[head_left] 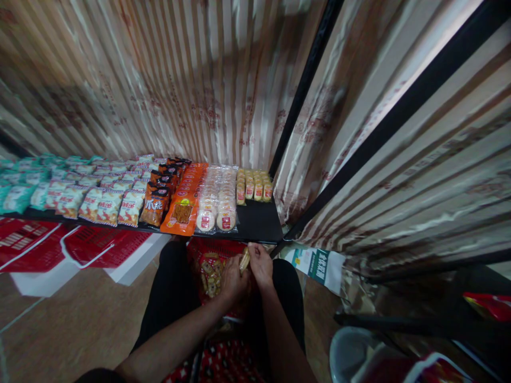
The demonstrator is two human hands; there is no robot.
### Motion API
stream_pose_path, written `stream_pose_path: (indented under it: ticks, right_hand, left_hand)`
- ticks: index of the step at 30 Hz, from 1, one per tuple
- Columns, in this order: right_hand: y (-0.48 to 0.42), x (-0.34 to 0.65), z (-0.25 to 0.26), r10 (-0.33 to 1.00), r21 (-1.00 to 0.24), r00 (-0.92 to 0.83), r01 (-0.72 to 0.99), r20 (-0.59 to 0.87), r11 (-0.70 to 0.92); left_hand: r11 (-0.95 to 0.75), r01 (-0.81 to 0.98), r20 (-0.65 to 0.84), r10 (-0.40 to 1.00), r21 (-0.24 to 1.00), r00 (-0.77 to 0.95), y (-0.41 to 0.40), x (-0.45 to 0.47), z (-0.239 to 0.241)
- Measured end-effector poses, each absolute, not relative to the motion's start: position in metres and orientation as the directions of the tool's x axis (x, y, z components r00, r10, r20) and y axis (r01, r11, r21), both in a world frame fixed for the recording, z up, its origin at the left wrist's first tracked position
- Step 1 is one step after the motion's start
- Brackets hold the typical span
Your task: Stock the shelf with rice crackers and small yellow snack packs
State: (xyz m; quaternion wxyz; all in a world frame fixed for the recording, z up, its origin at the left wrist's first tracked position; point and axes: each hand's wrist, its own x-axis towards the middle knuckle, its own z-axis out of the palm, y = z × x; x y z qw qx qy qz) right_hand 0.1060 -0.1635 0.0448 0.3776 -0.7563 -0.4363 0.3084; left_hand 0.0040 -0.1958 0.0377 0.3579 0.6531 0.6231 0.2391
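Observation:
My left hand (232, 280) and my right hand (260, 264) meet just below the front edge of a black shelf (258, 223). Between them they pinch a small tan snack packet (244, 260). Under the hands a red basket (203, 250) on my lap holds several similar small packets (211, 274). On the shelf above lie rows of the same yellow packets (253, 184), round white cakes in clear wrap (217, 202), orange packs (184, 205) and dark packs (159, 191).
White and green snack bags (72, 186) fill the shelf's left part. Red baskets (88, 247) rest on a white stand at the left. A striped curtain hangs behind, crossed by black shelf posts (303, 90). A grey bucket (351, 351) stands at the lower right.

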Motion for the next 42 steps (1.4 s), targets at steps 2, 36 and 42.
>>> stream_pose_path:
  ticks: [2,36,42]
  right_hand:
    - [-0.163,0.107,0.044,0.894,-0.838,0.430,0.435,-0.128,-0.329]
    - [-0.150,0.120,0.031,0.905,-0.975,0.417,0.155,-0.083,-0.161]
    - [-0.142,0.124,0.033,0.888,-0.970,0.456,0.187,-0.054,-0.155]
  left_hand:
    - [0.057,0.617,-0.141,0.986,0.785,0.089,-0.193,0.005,0.037]
    - [0.192,0.428,-0.177,0.981,0.883,-0.073,-0.145,0.034,0.051]
    - [0.179,0.481,-0.172,0.983,0.858,-0.058,-0.132,0.042,0.059]
